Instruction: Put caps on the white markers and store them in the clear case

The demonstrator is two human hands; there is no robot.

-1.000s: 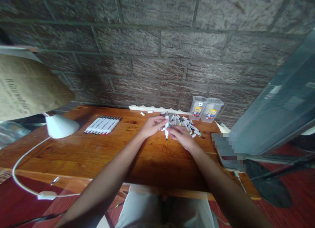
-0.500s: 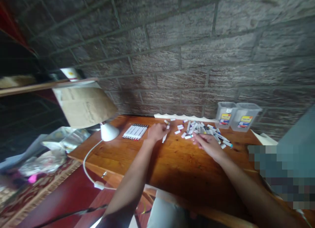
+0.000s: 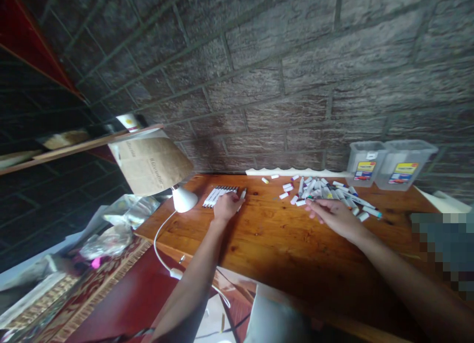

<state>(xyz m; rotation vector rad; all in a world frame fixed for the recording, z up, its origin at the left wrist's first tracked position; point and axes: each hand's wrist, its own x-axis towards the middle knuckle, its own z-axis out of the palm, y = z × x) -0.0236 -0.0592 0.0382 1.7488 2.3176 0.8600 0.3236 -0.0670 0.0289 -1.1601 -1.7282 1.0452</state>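
Observation:
My left hand [image 3: 226, 206] is closed on a white marker [image 3: 242, 195] that slants up past the fingers. It sits at the right end of a neat row of white markers [image 3: 215, 196] and hides part of that row. My right hand [image 3: 331, 215] rests by the front of a loose heap of markers and caps [image 3: 322, 190]. Its thumb and forefinger are pinched at a small white marker cap [image 3: 301, 203], with a bit of green at the fingertips. Several loose white caps [image 3: 288, 187] lie left of the heap, and a yellow-ended cap [image 3: 265, 180] lies further back.
Two clear plastic containers [image 3: 400, 171] stand at the back right, against the stone wall. A lamp [image 3: 185, 200] with a paper shade is on the left end of the wooden table [image 3: 266, 239]. Its white cord [image 3: 157, 244] hangs over the front edge.
My left hand has carried the marker leftward to the end of the row. The right hand stays by the heap. The view has swung to the left.

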